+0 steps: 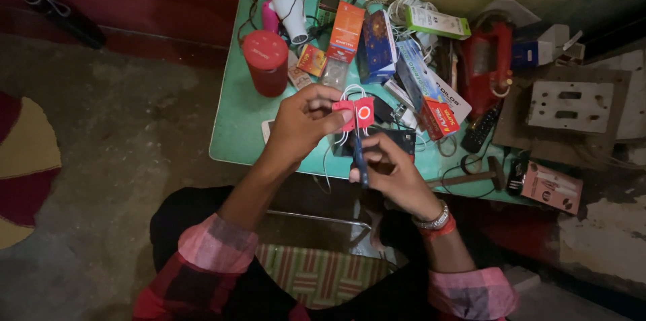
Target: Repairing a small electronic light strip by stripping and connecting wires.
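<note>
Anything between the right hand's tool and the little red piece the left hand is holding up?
Nothing visible. The left hand pinches the red piece above the table; the right hand holds a dark tool whose tip comes up right beneath it. Only white cables hang there.

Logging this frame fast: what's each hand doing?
Left hand: closed, holding red pack.
Right hand: closed, holding blue tool.

Red-and-pink plaid sleeves rolled to the elbows; silver bracelet, red wristband on right wrist; dark trousers
</note>
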